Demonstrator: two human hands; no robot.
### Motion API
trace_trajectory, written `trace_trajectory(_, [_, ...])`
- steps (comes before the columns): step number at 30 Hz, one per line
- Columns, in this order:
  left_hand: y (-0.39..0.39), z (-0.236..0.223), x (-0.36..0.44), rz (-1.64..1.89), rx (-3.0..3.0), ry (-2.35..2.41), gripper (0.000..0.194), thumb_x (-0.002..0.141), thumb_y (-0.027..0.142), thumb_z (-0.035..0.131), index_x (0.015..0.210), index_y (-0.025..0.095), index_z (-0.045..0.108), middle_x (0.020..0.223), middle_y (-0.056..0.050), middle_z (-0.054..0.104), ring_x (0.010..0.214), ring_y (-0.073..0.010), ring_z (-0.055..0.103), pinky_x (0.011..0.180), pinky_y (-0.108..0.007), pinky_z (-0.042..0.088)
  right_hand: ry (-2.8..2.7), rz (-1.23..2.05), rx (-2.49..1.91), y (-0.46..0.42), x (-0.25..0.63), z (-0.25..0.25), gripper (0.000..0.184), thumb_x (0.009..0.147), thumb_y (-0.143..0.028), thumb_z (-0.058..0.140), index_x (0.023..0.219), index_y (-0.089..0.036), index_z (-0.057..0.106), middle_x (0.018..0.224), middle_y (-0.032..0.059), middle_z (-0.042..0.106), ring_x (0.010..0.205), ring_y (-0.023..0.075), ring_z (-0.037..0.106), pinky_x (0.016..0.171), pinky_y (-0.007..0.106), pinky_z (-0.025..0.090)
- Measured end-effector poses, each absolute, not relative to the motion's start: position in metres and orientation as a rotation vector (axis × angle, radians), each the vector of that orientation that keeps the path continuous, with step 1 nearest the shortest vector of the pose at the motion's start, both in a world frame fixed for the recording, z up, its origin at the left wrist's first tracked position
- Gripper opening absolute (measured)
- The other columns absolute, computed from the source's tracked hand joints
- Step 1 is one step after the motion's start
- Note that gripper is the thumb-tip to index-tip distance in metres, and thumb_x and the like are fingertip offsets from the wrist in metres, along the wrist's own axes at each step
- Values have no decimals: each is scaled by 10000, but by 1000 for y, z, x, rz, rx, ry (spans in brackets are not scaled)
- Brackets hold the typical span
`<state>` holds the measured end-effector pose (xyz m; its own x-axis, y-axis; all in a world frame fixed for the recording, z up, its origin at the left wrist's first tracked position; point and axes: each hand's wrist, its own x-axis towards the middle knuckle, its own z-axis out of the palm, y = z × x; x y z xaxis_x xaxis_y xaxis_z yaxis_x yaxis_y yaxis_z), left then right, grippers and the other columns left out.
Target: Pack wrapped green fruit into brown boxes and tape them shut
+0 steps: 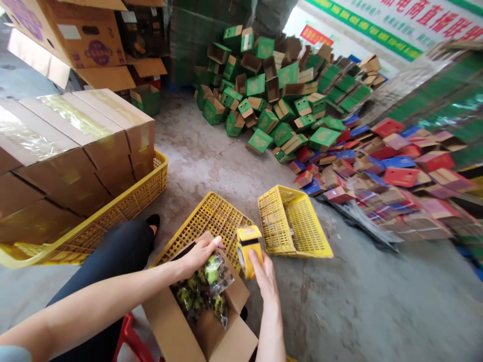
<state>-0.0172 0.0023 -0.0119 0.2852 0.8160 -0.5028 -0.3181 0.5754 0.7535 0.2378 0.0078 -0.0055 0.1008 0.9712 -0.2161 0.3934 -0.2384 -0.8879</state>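
An opened brown cardboard carton [173, 322] stands in front of me with its flaps up. Inside lie green fruits [190, 296] in clear plastic bags; one bagged fruit [213, 271] sits on top near the far side. My left hand [202, 256] reaches across the carton, fingers bent at its far flap just above that bag, thumb pointing outward. Part of its grip is hidden. To the right of the carton, my right hand [266, 274] is closed around a yellow tape dispenser [248, 251], held up beside the right flap.
A yellow plastic crate [211, 211] lies behind the carton, and another crate [305, 226] is tipped beside it. Taped cartons [75, 146] fill a long yellow crate at left. Green boxes [260, 141] and red and blue boxes [400, 176] are heaped beyond. A red stool [132, 339] is below me.
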Motion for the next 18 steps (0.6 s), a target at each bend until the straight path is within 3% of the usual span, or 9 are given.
trace_trajectory(4, [13, 6, -29, 823, 651, 800, 672, 823, 750, 668, 1088, 143, 781, 920, -79, 763, 738, -172, 633, 677, -254, 474, -1355, 1340, -1616, -24, 240, 22, 701, 684, -905, 647, 830, -223, 716, 605, 73, 695, 511, 238, 628, 492, 337, 501])
trace_trajectory(8, [16, 11, -36, 712, 736, 610, 558, 776, 688, 763, 932, 156, 823, 972, -101, 784, 868, -213, 678, 763, -269, 509, -1365, 1394, -1679, -38, 232, 28, 760, 536, -920, 737, 820, -216, 702, 612, 51, 675, 505, 221, 597, 471, 327, 497])
trace_trajectory(13, [17, 3, -37, 689, 776, 608, 392, 670, 520, 909, 844, 174, 848, 902, -85, 796, 832, -228, 703, 819, -324, 551, -1477, 1391, -1692, -39, 231, 32, 691, 590, -878, 744, 797, -219, 705, 622, 38, 657, 577, 226, 605, 502, 311, 495])
trace_trajectory(18, [16, -10, -32, 673, 769, 618, 363, 635, 451, 939, 848, 170, 855, 888, -94, 800, 817, -234, 721, 839, -347, 570, -1666, 1423, -1667, -43, 237, 36, 654, 680, -831, 716, 854, -201, 728, 700, 47, 688, 599, 198, 573, 535, 282, 459])
